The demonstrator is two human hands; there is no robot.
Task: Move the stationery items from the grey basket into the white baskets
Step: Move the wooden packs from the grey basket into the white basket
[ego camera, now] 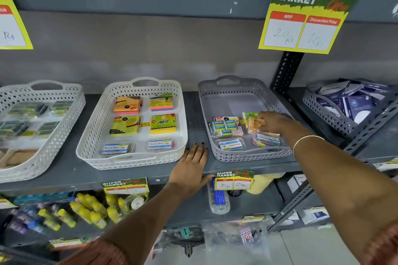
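Orange pad point(254, 126) pinched in my right hand point(272, 121) inside the grey basket point(224, 92); left hand point(191, 162) spread flat on the shelf. White basket point(99, 122) holds six items, several packs remain.

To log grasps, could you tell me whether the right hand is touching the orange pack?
Touching: the head view shows the right hand gripping the orange pack.

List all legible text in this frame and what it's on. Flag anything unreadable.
"SUPER MARKET", "MRP", "Discounted Price", "20 Rs": hanging price sign; its second handwritten price is unclear.
"SUPER MARKET", "30 Rs", "15 Rs": shelf-edge tag.
"Maruti Mart": clear box in the white basket.
"Rs": cut-off left sign.
Unreadable: packs in the grey basket, including the one under the right hand, and the blurred lower-shelf tag.
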